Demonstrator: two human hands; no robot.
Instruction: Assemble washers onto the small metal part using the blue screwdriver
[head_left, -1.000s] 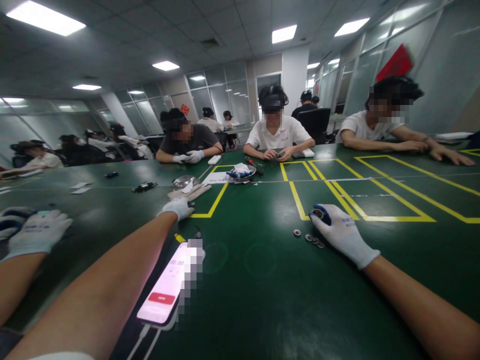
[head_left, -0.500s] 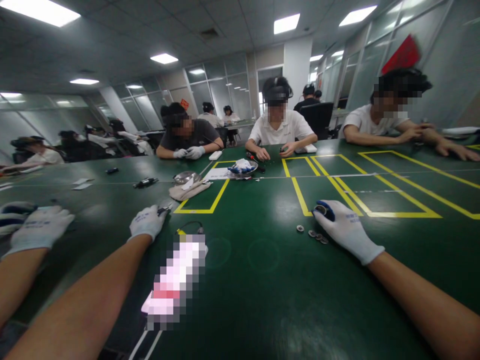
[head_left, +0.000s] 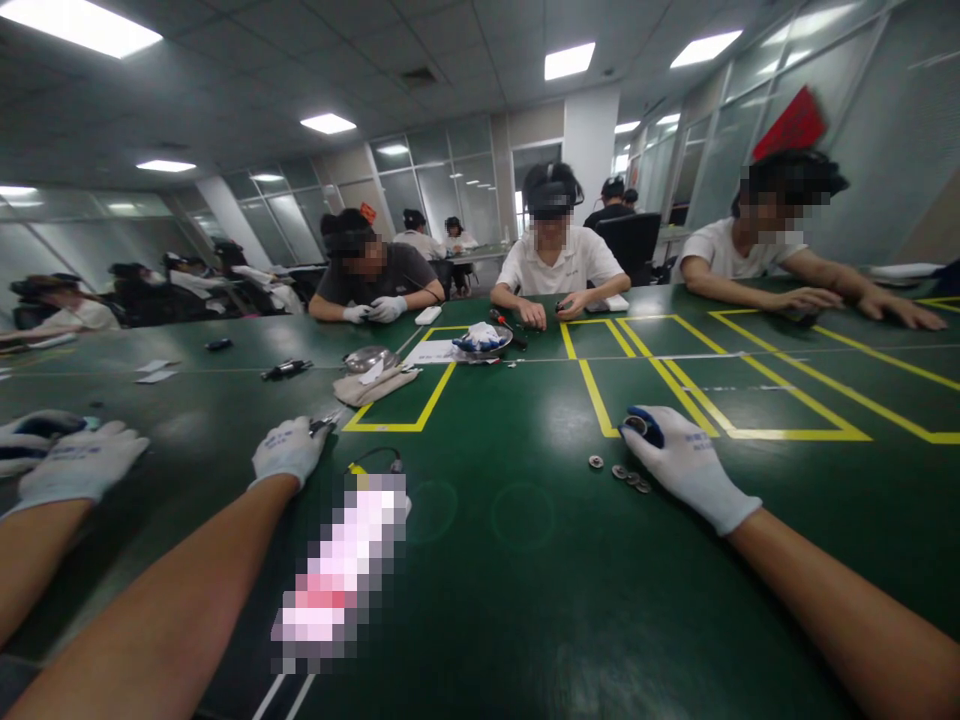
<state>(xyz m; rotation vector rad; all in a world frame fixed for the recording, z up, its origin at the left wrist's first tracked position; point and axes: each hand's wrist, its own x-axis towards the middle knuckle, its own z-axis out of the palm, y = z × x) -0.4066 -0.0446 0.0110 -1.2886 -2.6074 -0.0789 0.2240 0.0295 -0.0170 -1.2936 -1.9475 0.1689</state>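
My left hand [head_left: 289,450], in a white glove, is closed on a small metal tool [head_left: 325,425] whose tips stick out past the fingers, low over the green table [head_left: 525,560]. My right hand [head_left: 679,460], also gloved, rests on the table and grips a dark blue round part [head_left: 643,425] with a metal centre. Several small metal washers [head_left: 624,472] lie on the table just left of my right hand. A phone [head_left: 337,575] lies between my arms, its cable running toward me.
A co-worker's gloved hand [head_left: 79,462] rests at the far left. Across the table sit several people, with a metal bowl on a cloth [head_left: 371,362], a dish with gloves [head_left: 481,342] and a screwdriver [head_left: 508,328]. Yellow tape outlines [head_left: 675,390] mark the table.
My left hand drew back from near the yellow tape corner toward me and to the left, with the small tool now showing in it. My right hand has stayed put on the blue part.
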